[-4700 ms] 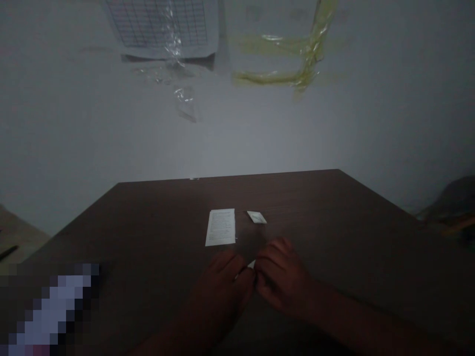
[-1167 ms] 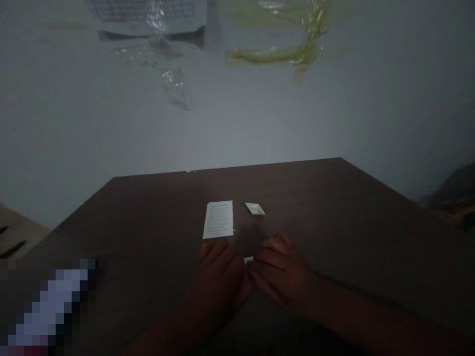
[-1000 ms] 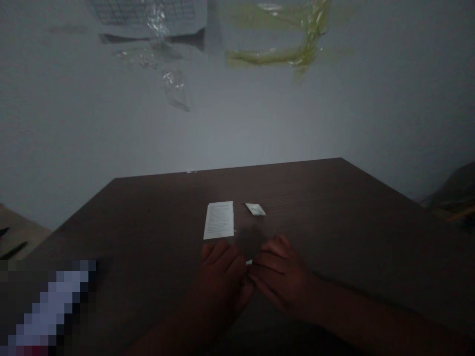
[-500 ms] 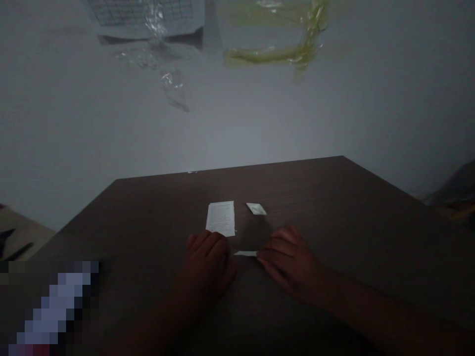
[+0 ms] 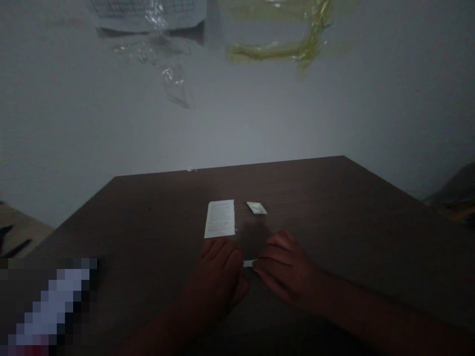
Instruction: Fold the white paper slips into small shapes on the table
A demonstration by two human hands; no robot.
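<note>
On the dark wood table (image 5: 315, 207), a narrow white strip (image 5: 248, 263) lies between my hands, mostly hidden by them. The fingertips of my right hand (image 5: 285, 269) touch its right end. My left hand (image 5: 218, 277) sits just left of the strip, fingers curled and perhaps covering its other end. Whether either hand grips it, I cannot tell. Above my left hand lies a printed paper leaflet (image 5: 219, 219). A small pale sachet (image 5: 256, 208) lies to the leaflet's right, and neither hand touches it.
A pixelated blurred object (image 5: 52, 306) covers the table's near left corner. Dark items (image 5: 15, 242) lie on a lower surface beyond the left edge. Plastic film and yellowish tape (image 5: 274, 49) hang on the wall behind the table.
Since half a second ago, my hands have moved closer together and cover more of the white strip. My left hand has moved right, and the view has shifted slightly.
</note>
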